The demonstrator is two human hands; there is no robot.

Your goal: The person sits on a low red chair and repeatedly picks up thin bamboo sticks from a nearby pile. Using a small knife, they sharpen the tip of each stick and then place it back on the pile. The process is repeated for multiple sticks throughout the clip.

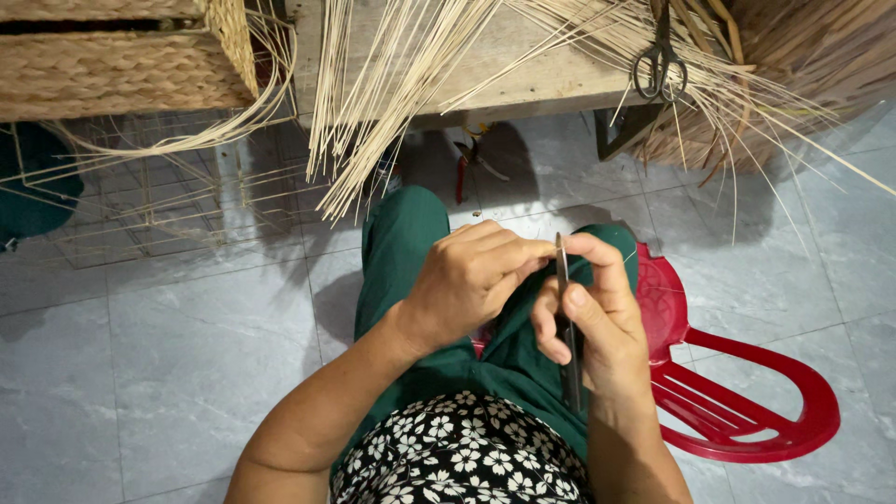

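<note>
Head view: our right hand (pixel 597 317) grips a thin dark metal blade (pixel 567 317) upright; left hand (pixel 467 280) pinches its tip. Pale reed strips (pixel 373 103) hang off the wooden counter (pixel 523 79).

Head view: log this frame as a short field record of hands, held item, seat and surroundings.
left hand: left hand pinches the tip of the thin dark blade-like tool
right hand: right hand grips that tool upright
seat: red plastic chair on grey tiled floor
above: pale reed strips hang off a wooden bench; metal scissors on it
left: woven straw basket
</note>
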